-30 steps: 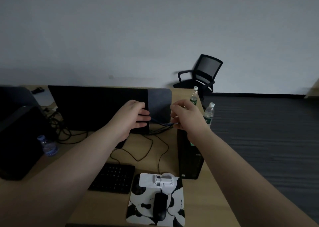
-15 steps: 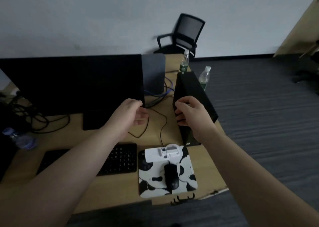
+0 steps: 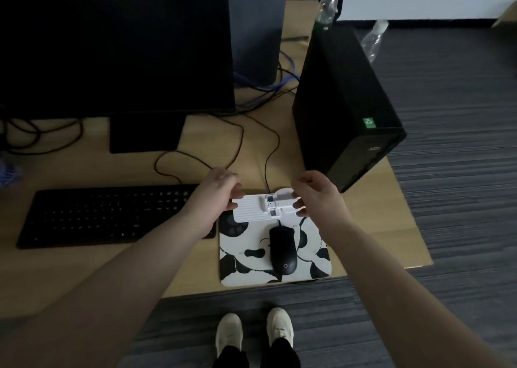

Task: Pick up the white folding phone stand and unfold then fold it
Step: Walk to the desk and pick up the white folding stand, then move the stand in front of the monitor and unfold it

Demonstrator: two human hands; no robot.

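Observation:
The white folding phone stand (image 3: 258, 208) lies flat and folded at the far edge of the panda-print mouse pad (image 3: 251, 267). My left hand (image 3: 216, 192) has its fingers on the stand's left end. My right hand (image 3: 314, 195) has its fingers on the right end, over the round base. Both hands pinch the stand between them. Whether it is lifted off the pad cannot be told.
A black mouse (image 3: 282, 251) sits on the pad just in front of the stand. A black keyboard (image 3: 112, 215) lies to the left, a monitor (image 3: 114, 43) behind, a black computer tower (image 3: 344, 101) at the right. Cables (image 3: 251, 132) cross the desk. Two water bottles (image 3: 326, 6) stand behind the tower.
My head tilted down toward the desk. Both hands came down from mid-air near the monitor and tower to the stand's two ends and closed on it.

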